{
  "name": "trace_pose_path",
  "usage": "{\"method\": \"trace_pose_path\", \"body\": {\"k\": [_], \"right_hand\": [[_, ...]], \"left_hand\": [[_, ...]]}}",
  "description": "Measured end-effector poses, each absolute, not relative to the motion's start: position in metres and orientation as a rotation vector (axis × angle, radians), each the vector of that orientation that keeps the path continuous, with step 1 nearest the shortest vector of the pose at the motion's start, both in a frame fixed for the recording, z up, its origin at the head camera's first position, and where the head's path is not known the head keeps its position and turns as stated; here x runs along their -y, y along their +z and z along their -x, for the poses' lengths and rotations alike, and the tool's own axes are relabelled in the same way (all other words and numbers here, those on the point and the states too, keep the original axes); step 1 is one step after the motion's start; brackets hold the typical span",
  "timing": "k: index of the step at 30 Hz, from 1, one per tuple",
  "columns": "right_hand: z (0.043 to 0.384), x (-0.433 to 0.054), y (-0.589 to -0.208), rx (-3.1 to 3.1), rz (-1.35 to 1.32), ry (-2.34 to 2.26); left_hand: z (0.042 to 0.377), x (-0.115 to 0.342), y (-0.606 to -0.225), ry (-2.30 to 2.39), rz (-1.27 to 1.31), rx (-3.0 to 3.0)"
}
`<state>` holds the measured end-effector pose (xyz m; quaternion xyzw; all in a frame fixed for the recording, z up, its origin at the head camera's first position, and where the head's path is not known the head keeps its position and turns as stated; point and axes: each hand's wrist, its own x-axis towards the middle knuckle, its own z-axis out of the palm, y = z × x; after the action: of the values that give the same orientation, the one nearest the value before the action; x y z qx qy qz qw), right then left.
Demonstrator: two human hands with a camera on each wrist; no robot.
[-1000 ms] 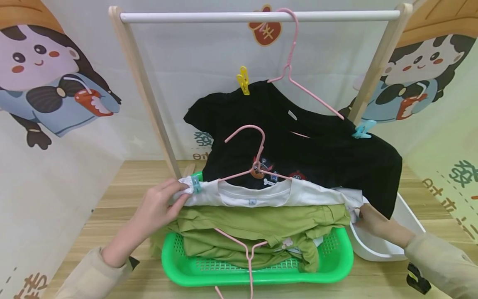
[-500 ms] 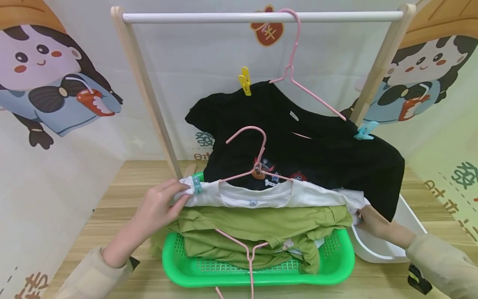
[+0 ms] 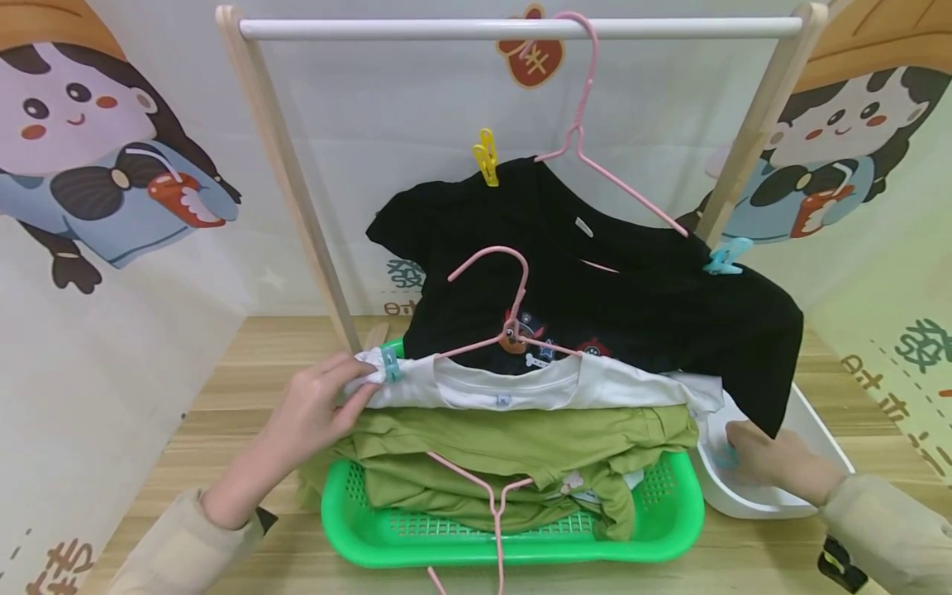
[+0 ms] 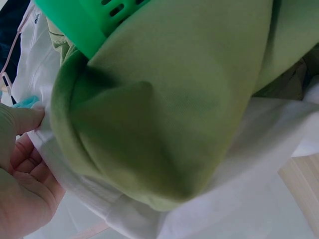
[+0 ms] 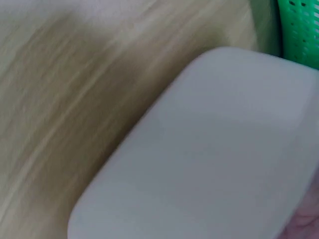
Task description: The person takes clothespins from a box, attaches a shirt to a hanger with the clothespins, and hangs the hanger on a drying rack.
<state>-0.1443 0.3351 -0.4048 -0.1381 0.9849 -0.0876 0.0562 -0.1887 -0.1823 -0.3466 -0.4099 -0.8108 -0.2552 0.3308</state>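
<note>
Left hand (image 3: pixel 316 406), centre-left, pinches the white shirt (image 3: pixel 509 391), apparently to steady it; right hand (image 3: pixel 773 461), lower right, inside white tub (image 3: pixel 806 420), grip indeterminable.

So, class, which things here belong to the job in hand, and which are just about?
Likely in the job:
White fabric shirt, pinched by the left fingers
Thin pink hanger at its neck
Teal plastic clip on the shirt
White plastic bin, right fingers inside

Apparently just there:
Black-and-yellow object
Black fabric shirt hanging behind
Olive fabric garment
</note>
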Motion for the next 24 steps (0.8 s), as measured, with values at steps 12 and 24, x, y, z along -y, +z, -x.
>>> {"method": "trace_pose_path", "body": {"k": [12,24], "right_hand": [[0.143,-0.337,-0.407,-3.033,0.391,-0.394],[0.131,-0.338,-0.383,-3.133,0.448,-0.597]], "left_hand": [[0.190,0.182,-0.347,-0.658,1.074,2.117],[0.189,0.183,-0.346,-0.664,1.069,2.121]]}}
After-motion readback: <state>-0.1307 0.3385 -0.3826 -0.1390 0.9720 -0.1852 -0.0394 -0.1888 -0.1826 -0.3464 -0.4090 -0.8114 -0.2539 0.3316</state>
